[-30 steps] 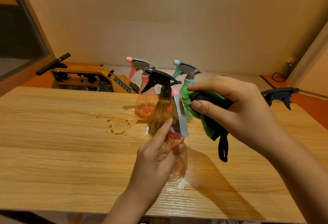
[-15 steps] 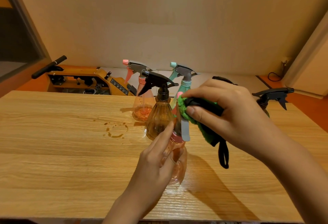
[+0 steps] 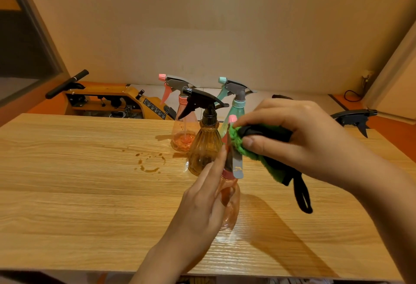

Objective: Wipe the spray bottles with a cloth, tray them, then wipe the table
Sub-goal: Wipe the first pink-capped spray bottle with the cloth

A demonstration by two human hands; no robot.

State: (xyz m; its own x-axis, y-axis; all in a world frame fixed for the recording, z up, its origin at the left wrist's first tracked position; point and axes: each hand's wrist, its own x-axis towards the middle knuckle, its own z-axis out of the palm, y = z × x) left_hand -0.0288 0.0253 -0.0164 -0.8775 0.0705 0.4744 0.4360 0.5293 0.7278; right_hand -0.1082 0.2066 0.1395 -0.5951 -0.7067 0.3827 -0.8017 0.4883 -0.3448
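In the middle of the frame the left hand (image 3: pixel 202 205) grasps a clear pink spray bottle (image 3: pixel 230 202), fingers wrapped round its body and 1 finger lying up along the grey spray head. Whether the bottle's base touches the table (image 3: pixel 78 193) cannot be told, because the hand covers it. Just right of centre the right hand (image 3: pixel 299 139) pinches a green and black cloth (image 3: pixel 265 150) between thumb and fingers and presses its green edge against the top of that spray head, beside the pink nozzle tip. A black loop hangs from the cloth's lower end.

Directly behind the held bottle, almost touching it in the picture, stands an amber bottle (image 3: pixel 203 148) with a black trigger. Behind that, towards the top centre, stand 2 more: a pink bottle (image 3: pixel 182 130) on the left side and a teal bottle (image 3: pixel 236 105), whose lower half is hidden by the cloth and right hand. At the right edge a black trigger head (image 3: pixel 353 118) shows above the right wrist; its bottle is hidden.

Left of the amber bottle, brown spill marks (image 3: pixel 149 164) spot the wood. Beyond the table's far edge, upper left, sits a yellow machine (image 3: pixel 112 101) with a black handle.
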